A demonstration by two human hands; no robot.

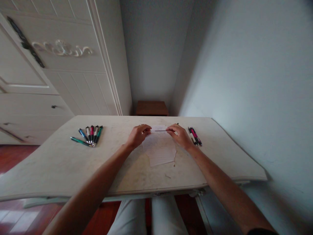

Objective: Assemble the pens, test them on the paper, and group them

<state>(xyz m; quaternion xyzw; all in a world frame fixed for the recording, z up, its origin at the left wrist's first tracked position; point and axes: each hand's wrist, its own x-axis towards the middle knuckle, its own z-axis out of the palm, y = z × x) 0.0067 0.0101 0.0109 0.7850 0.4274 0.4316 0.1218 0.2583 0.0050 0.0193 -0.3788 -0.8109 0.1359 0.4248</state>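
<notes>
Between the fingertips of my two hands a thin dark rod (pixel 158 131), perhaps a pen refill, is held level. My left hand (pixel 138 135) pinches its left end and my right hand (pixel 180 135) pinches its right end; the fingers cover both tips. Under the rod lies a sheet of lined paper (pixel 159 152) with faint writing and uneven edges. To the left, several pens (pixel 92 133) in blue, white, pink, black and green are spread like a fan. Right of my right hand, a few more pens (pixel 195 135), dark, white and pink, lie side by side.
The off-white table (pixel 102 173) has a curved front edge close to my legs. Small scraps lie near the paper's lower right corner. Behind the table stands a brown wooden box-like piece (pixel 152 107). A white cabinet (pixel 80 78) is at left, a grey wall (pixel 244 81) at right.
</notes>
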